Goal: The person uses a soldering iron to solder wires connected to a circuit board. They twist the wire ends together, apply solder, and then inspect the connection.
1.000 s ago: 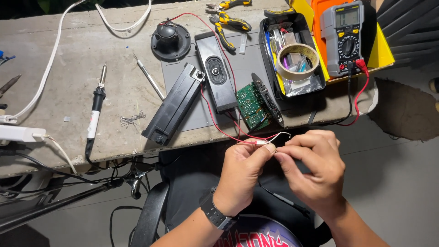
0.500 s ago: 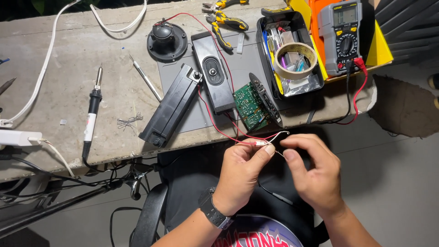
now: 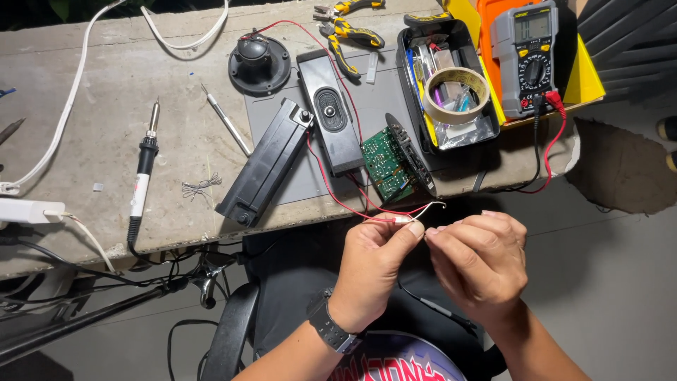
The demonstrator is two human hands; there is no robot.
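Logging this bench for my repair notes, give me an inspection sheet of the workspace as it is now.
Surface: grey concrete bench, grey mat in the middle.
Job's things: thin red and white wires running from the green circuit board; black speaker case open.
Clutter: soldering iron, loose speaker, pliers, tape roll in a black tray, multimeter.
Hands: left hand pinches the wire ends; right hand pinches just beside it.
Cables: white cable, meter leads, black cords under the bench.
Surroundings: grey floor.
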